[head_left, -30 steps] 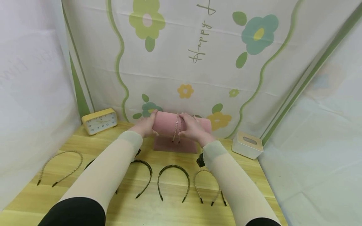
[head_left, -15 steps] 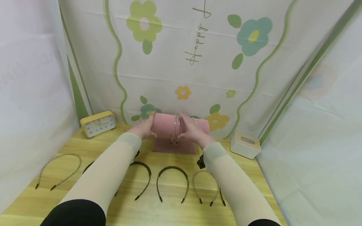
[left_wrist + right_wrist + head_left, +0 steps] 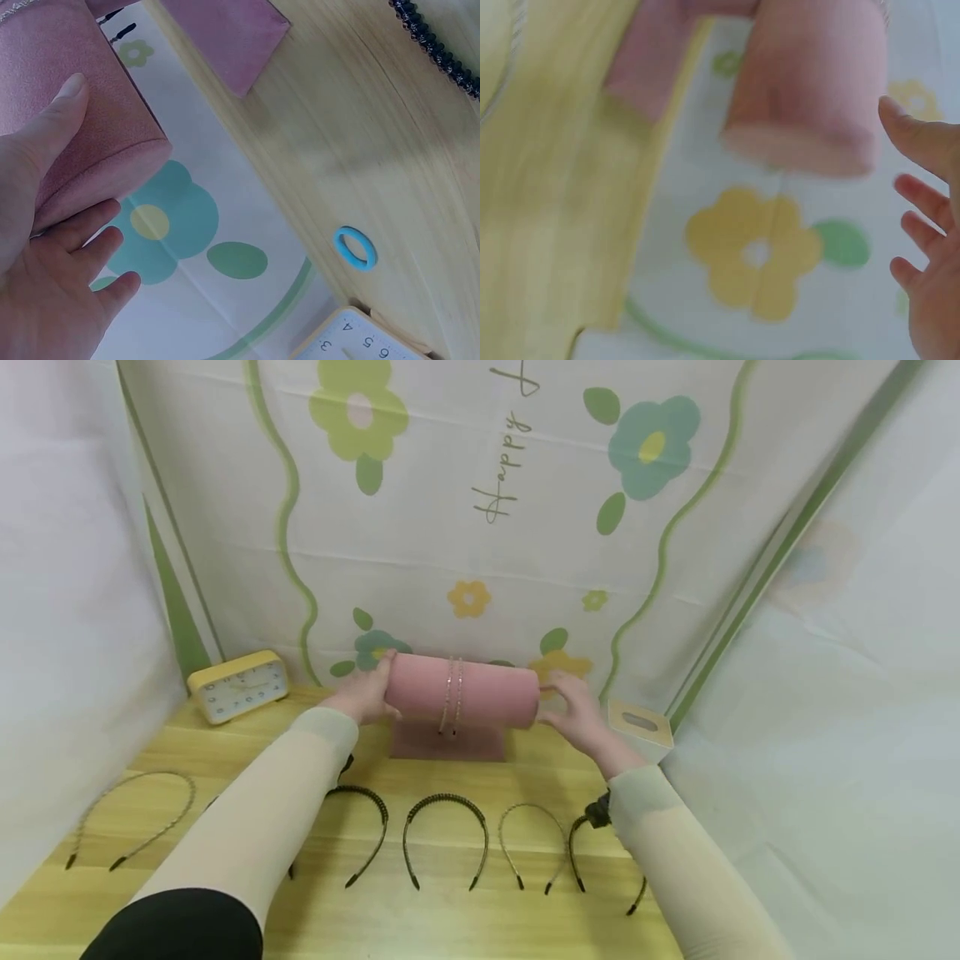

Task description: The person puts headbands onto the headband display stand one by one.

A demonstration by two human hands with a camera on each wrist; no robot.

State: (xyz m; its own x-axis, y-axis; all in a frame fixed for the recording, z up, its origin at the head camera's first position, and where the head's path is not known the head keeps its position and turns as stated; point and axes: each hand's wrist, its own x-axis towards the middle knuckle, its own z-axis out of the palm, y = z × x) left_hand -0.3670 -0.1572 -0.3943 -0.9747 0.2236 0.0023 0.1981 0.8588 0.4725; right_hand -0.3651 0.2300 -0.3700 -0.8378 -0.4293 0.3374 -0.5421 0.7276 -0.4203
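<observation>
A pink padded roll (image 3: 495, 693) on a pink base (image 3: 450, 742) stands at the back of the table, with two thin braided headbands (image 3: 447, 693) around its middle. At the roll's left end my left hand (image 3: 363, 695) holds it; in the left wrist view the left hand (image 3: 52, 262) has its thumb on the front of the roll (image 3: 97, 127) and its fingers by the end face. Just off the right end is my right hand (image 3: 577, 714), fingers apart and holding nothing. The right wrist view has the right hand (image 3: 934, 217) beside the roll (image 3: 810, 90), not touching it.
Several headbands lie in a row nearer me, among them a dark one (image 3: 446, 800) and a braided one (image 3: 161, 775). A yellow clock (image 3: 240, 685) stands back left, a tissue box (image 3: 639, 727) back right. A blue ring (image 3: 355, 248) lies near the clock.
My right hand has let go of the headbands and moved right, past the roll's right end. My left hand keeps its place at the left end. The head view has shifted slightly.
</observation>
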